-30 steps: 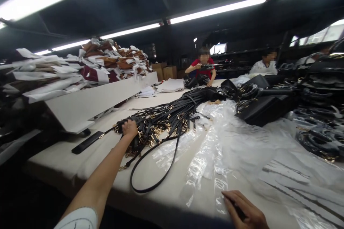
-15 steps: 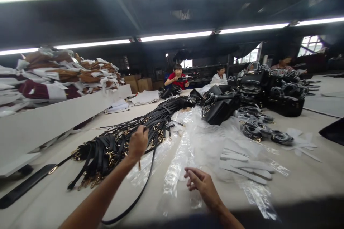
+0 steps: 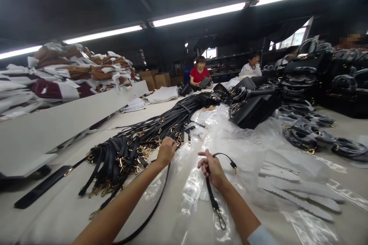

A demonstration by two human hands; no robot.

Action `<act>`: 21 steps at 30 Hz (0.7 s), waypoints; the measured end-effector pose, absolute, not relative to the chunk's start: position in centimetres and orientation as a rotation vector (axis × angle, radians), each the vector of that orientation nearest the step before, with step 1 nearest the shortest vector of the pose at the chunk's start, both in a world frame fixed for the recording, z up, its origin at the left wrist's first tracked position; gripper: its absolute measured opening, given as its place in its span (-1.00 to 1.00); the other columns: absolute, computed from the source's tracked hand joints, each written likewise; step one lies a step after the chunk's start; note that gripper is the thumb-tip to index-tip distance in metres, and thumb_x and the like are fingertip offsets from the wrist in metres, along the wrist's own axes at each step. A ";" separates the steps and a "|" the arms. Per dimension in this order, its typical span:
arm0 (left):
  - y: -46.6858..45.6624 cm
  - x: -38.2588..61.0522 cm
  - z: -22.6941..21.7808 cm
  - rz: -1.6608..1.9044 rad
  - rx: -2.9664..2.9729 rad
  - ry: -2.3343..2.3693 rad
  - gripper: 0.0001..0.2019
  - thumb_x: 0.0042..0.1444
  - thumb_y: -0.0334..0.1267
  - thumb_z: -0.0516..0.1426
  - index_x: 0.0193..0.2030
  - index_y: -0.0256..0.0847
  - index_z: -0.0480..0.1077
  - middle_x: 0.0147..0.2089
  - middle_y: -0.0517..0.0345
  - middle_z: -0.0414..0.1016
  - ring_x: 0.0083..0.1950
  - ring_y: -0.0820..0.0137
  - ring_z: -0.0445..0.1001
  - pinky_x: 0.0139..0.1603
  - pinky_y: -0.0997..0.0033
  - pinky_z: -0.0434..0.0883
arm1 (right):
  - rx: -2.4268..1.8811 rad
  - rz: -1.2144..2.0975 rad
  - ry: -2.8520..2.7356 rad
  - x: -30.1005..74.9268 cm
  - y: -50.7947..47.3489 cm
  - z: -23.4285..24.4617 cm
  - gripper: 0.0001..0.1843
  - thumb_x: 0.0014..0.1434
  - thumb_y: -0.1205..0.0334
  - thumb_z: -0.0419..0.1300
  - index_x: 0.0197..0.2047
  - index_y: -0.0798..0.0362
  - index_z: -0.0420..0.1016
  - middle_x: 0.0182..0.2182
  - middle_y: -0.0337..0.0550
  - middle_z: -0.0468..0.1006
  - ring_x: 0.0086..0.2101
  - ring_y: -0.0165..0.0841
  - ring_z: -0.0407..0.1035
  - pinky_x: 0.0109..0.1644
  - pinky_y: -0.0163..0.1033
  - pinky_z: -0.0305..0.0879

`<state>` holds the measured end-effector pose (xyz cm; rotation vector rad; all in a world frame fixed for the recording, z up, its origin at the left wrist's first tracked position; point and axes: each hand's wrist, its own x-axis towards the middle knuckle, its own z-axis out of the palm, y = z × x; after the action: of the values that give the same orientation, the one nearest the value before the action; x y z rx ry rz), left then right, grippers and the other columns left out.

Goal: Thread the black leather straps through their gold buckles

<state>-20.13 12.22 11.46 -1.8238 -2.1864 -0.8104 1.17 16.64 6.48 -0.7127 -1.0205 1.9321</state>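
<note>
Two hands engaged — left hand [image 3: 166, 151] closed on strap [image 3: 149, 214] beside strap pile [image 3: 138, 145] at 11 o'clock; short strap [image 3: 211, 193] pinched in right hand [image 3: 211, 168] fingers, clasp dangling clear over plastic sleeves [image 3: 198, 183].

Short black strap [image 3: 212, 195], gold clasps, draped over plastic bags [image 3: 230, 149].

No readable text, label, brand, number or sign anywhere: none on the black leather straps with gold clasps [image 3: 149, 138], none on the brown cardboard boxes [image 3: 156, 80] behind.
</note>
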 end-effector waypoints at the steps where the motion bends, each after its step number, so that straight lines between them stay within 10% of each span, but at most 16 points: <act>1: 14.2 -22.1 11.7 -0.790 -1.733 -2.242 -0.84 0.25 -0.35 0.01 -0.19 -0.35 0.39 -0.13 -0.13 0.42 -0.02 0.22 0.40 0.05 0.13 0.39 | -0.728 1.930 -1.053 0.9 16.7 6.2 -0.48 0.20 -0.21 0.17 -0.21 0.16 0.38 -0.68 -0.18 0.45 -0.77 -0.52 0.09 -0.75 -0.47 -0.14; 12: 26.8 -27.0 13.4 -0.311 -1.494 -2.604 -0.70 0.25 -0.10 0.10 -0.07 -0.31 0.40 -0.07 0.00 0.48 -0.05 0.27 0.47 0.02 0.09 0.41 | -0.828 1.999 -1.159 0.6 17.6 6.8 -0.31 0.11 -0.40 0.08 -0.25 0.17 0.36 -0.68 -0.19 0.45 -0.78 -0.56 0.05 -0.76 -0.46 -0.18; 21: 6.9 -19.7 15.3 -0.406 -2.005 -2.374 -0.65 0.32 -0.06 -0.13 -0.26 -0.11 0.41 -0.38 0.17 0.54 -0.34 0.34 0.52 -0.27 0.44 0.39 | -0.650 2.164 -1.089 1.3 17.9 7.4 -0.48 0.22 -0.20 0.11 -0.28 0.17 0.40 -0.66 -0.21 0.44 -0.77 -0.60 -0.04 -0.72 -0.44 -0.27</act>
<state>-19.70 6.86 15.28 -2.0047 -2.3739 -0.4063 1.29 17.92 7.38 -0.6496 -1.0890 2.1640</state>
